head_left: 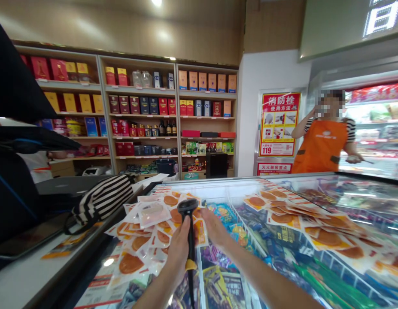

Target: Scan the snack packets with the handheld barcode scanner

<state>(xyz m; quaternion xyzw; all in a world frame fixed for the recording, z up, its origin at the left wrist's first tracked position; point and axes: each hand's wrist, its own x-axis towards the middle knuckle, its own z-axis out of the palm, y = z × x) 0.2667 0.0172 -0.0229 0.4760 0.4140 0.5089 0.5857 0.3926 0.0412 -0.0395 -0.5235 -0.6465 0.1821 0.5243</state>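
Note:
My left hand [179,240] is closed around the handle of a black barcode scanner [187,207], its head pointing away from me. To its right, my right hand [214,226] grips the edge of a flat clear packet of orange-brown round food [201,234]; its fingertips are slightly blurred. The scanner partly covers that packet. Beneath and left of my hands, many similar packets [131,262] lie spread over the glass-topped freezer [214,191]. A paler packet [153,213] rests on top of them.
More food packets [329,236] are piled on the freezer's right side. A striped pouch [104,197] sits on the left counter beside dark checkout equipment [21,141]. Behind the freezer stand a person in an orange apron [323,146] and shelves of boxes [139,107].

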